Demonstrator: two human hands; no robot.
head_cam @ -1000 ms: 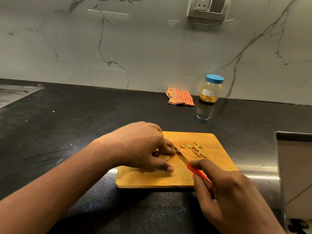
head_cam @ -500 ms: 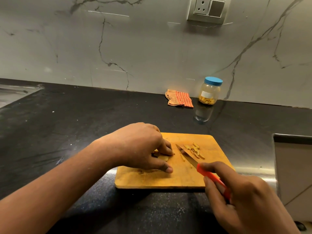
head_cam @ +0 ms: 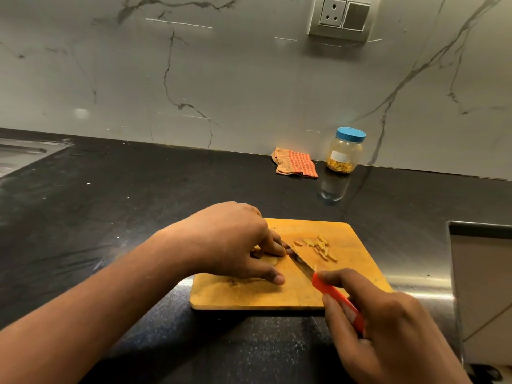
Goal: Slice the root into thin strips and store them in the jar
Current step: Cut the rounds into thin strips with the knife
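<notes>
Left fingers: we see the left hand (head_cam: 227,239) bent over the pale, flat piece of root (head_cam: 270,259). Its fingertips (head_cam: 277,246) pin the piece down, and the thumb lies along the near side.
Right fingers: the right hand (head_cam: 388,328) is wrapped round the handle of the small red-handled, steel-bladed knife (head_cam: 321,284).
Blade to fingertips: the blade lies just at 3 o'clock of the left fingertips. We cannot tell whether it touches them.
Blade axis: it runs from the handle at 5 o'clock to the tip at 11 o'clock, slanting across the board.
Root: only a small edge shows under the left hand, so we cannot read its long axis.
Nearer hand: the left hand is on the root, and the right reaches it only through the knife.
Coming move: we judge the next cut falls on the root's 3 o'clock edge, tight against the fingertips, so they need to draw back toward 9 o'clock.
Cut strips: a loose heap of thin yellow strips (head_cam: 318,246) lies at 2 o'clock of the blade.
Board: everything sits on the rectangular wooden cutting board (head_cam: 249,295).
Jar: the clear blue-lidded plastic jar (head_cam: 345,151) stands at 1 o'clock, well apart by the wall. Its lid is on and there are yellow strips at the bottom.
</notes>
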